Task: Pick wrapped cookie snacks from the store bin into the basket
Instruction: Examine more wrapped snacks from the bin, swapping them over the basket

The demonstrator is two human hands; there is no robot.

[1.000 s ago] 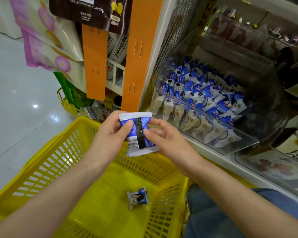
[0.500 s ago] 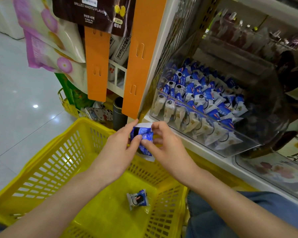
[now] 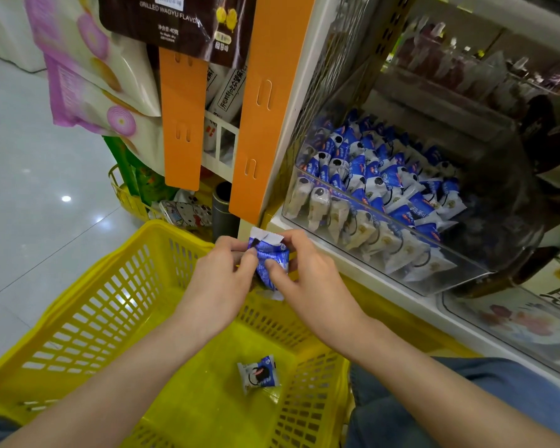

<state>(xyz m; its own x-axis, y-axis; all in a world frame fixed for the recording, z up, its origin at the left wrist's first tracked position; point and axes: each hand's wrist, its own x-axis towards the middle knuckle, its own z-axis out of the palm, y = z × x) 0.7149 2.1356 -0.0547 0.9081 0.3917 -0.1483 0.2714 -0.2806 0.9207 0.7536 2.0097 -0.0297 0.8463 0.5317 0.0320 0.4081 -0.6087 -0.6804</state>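
left fingers: curled in; i see the thumb and fingertips pinching the left side of the held pack.
right fingers: curled as well, with the thumb on the front of the same wrapper and the other fingers wrapped behind its top edge.
held pack: a blue and white wrapped cookie snack, crumpled between both hands, its white crimped end pointing up. it sits above the far rim of the basket, just outside the bin.
left hand: back of the hand toward me, forearm crossing over the basket.
right hand: close beside the left, thumbs nearly touching, forearm coming in from the lower right.
basket: yellow plastic lattice, directly under both hands.
loose pack: one wrapped snack lying alone on the basket floor, well below the hands.
bin: clear plastic, tilted on the shelf to the right of the hands.
pile of packs: many blue and white snacks heaped inside the bin, some pressed against its front wall.
orange strips: two hang on the shelf end, above the hands.
hanging bags: pink and cream snack bags at the upper left.
floor: pale glossy tile to the left.
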